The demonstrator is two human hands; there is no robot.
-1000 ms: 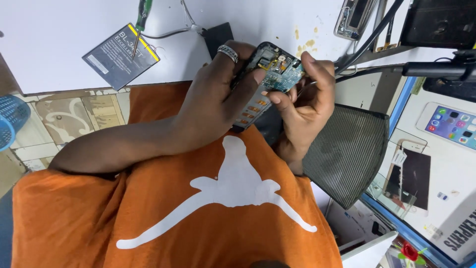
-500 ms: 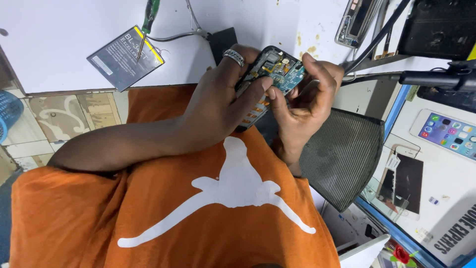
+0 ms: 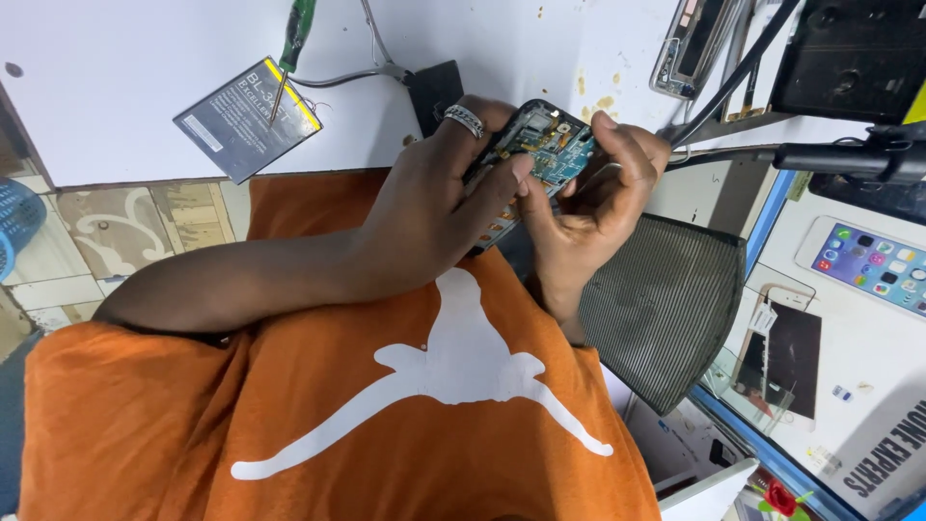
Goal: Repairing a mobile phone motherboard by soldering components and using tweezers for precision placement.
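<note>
White bench top [image 3: 116,87] fills the background, a flat battery [image 3: 241,121] and a green screwdriver [image 3: 294,43] lying well left of the hands. Left hand [image 3: 439,207], ringed, wraps around an opened phone [image 3: 540,145] and grips it from the left. Right hand [image 3: 593,198] pinches the phone's right edge, fingers curled. A mesh panel [image 3: 666,309] sits below it.

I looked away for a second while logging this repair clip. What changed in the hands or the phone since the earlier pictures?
Very little. Both the left hand and the right hand keep hold of the opened phone, which has tilted only slightly in their grip; nothing was picked up or let go. The battery and the green-handled screwdriver lie on the white table as before.
</note>
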